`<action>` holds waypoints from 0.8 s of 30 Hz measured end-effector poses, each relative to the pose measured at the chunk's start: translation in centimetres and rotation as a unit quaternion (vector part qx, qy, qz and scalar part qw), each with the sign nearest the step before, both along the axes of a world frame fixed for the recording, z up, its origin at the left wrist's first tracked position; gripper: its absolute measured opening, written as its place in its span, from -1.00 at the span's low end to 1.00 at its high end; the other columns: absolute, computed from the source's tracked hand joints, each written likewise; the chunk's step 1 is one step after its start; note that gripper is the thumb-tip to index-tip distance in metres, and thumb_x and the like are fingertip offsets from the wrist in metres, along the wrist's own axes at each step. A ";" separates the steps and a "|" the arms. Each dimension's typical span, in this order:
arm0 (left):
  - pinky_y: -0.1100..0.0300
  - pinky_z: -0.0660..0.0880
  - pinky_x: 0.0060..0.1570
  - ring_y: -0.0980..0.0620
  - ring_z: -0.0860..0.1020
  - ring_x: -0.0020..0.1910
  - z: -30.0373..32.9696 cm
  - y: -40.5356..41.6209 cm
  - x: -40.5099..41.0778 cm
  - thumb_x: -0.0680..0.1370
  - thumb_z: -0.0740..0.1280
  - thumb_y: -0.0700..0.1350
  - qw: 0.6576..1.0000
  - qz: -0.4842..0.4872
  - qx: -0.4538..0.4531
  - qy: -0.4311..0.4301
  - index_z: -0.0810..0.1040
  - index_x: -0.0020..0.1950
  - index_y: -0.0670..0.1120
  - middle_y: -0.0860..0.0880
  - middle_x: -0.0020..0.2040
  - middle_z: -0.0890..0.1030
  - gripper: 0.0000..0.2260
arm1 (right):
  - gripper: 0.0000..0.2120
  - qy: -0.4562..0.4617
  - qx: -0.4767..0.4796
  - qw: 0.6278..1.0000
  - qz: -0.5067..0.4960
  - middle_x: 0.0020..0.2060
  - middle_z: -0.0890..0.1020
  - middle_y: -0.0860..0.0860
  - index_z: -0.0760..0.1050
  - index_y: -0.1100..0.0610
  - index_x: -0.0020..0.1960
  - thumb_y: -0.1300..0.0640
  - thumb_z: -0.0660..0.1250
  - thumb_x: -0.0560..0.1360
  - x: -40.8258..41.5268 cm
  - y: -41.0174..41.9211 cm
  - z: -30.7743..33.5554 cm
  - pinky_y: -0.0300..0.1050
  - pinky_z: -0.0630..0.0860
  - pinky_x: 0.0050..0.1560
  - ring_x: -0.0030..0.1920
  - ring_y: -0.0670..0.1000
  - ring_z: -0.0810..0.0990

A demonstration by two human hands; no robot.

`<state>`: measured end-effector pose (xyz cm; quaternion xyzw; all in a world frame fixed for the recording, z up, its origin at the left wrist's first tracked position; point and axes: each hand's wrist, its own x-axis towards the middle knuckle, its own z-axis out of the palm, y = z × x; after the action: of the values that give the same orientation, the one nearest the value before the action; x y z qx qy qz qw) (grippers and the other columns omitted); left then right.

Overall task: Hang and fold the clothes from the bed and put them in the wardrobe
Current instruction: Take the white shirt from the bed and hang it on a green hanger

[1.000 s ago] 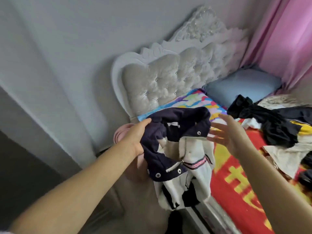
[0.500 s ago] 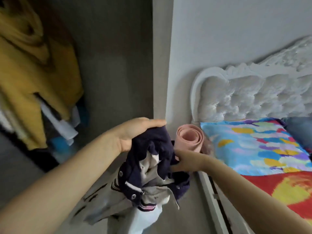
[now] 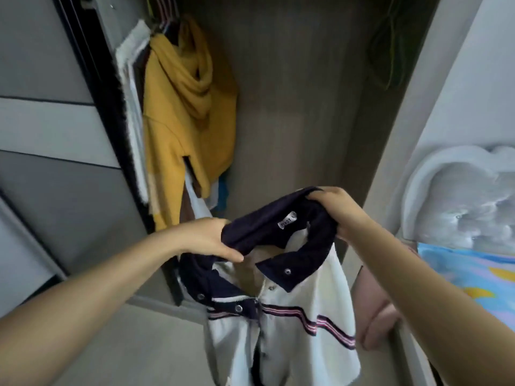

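The jacket [image 3: 281, 307] hangs in the air in front of the open wardrobe [image 3: 292, 112], held up by two hands. It is white with a dark blue collar, and a red and blue stripe runs across the chest. Small round snaps show on the collar, and a little white tag sits inside it.

On the far left is the grey sliding door [image 3: 55, 135] of the wardrobe. Just beside it, some clothes hang inside. The one in front is a yellow hoodie [image 3: 186, 112], with white and brown clothes behind it on its left. A bit of blue cloth peeks out low down behind the hoodie.

The left hand [image 3: 206, 238] grips the left side of the collar, with the fingers curled around the dark cloth. The right hand [image 3: 337, 210] grips the right side of the collar, a little higher up, and its fingers are curled around the cloth too. The collar is stretched between the two hands, and the white part of the jacket falls down below them.

Up in the right corner of the wardrobe hang some thin green hangers [image 3: 390, 51]. Low down, right of the jacket, is a pink roll [image 3: 373, 316]. On the far right is the bed [image 3: 471, 277], with a white headboard [image 3: 459, 196] and a bright blue and yellow cover.
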<state>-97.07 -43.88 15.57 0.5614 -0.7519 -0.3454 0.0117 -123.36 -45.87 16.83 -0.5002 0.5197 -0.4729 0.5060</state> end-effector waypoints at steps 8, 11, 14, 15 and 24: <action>0.17 0.21 -0.46 0.04 0.40 -0.45 1.0 -12.3 4.9 0.57 0.29 -0.01 0.978 0.067 -0.179 -0.082 0.47 -0.30 -0.10 -0.01 -0.43 0.43 -0.72 | -0.70 0.074 -0.063 0.995 -0.008 -0.25 0.70 0.10 0.67 0.13 -0.11 0.41 0.22 0.48 4.3 -4.1 4.8 -0.21 0.61 -0.19 -0.27 -0.01 0.65; 0.18 0.22 -0.45 0.00 0.47 -0.41 2.4 -15.2 4.5 0.57 0.25 -0.15 0.967 0.086 -0.240 0.014 0.44 -0.36 -0.07 -0.02 -0.41 0.49 -0.72 | -0.71 0.127 -0.082 0.987 -0.054 -0.26 0.69 0.08 0.66 0.08 -0.14 0.38 0.23 0.49 3.6 -5.1 5.7 -0.17 0.62 -0.22 -0.29 -0.02 0.65; 0.16 0.31 -0.31 -0.04 0.51 -0.28 3.8 -17.7 2.3 0.59 0.25 -0.16 0.961 0.141 -0.150 0.185 0.52 -0.26 -0.06 -0.07 -0.29 0.55 -0.78 | -0.81 0.253 -0.098 0.956 -0.110 -0.27 0.70 0.01 0.65 0.05 -0.13 0.26 0.30 0.50 2.5 -6.7 5.7 -0.11 0.62 -0.15 -0.23 -0.01 0.67; 0.16 0.33 -0.27 -0.06 0.52 -0.26 4.4 -18.6 1.3 0.59 0.26 -0.16 0.950 0.162 -0.110 0.245 0.54 -0.22 -0.07 -0.09 -0.27 0.56 -0.81 | -0.85 0.289 -0.098 0.944 -0.128 -0.27 0.69 -0.01 0.65 0.05 -0.12 0.22 0.32 0.51 1.9 -7.3 5.5 -0.09 0.60 -0.11 -0.20 0.00 0.66; 0.02 0.52 0.07 -0.12 0.60 -0.05 12.4 -26.8 -7.4 0.53 0.31 -0.12 0.844 0.222 -0.016 0.488 0.59 -0.03 -0.15 -0.15 -0.06 0.63 -0.87 | -0.76 0.477 -0.007 0.873 -0.106 -0.06 0.66 0.11 0.57 0.16 0.09 0.03 0.29 0.54 -3.1 -16.6 10.0 -0.06 0.53 -0.08 -0.04 0.10 0.63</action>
<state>-104.49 -70.65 27.99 0.4721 -0.5100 -0.5507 0.4623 -126.49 -62.48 26.84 -0.6103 0.7447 -0.2310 0.1403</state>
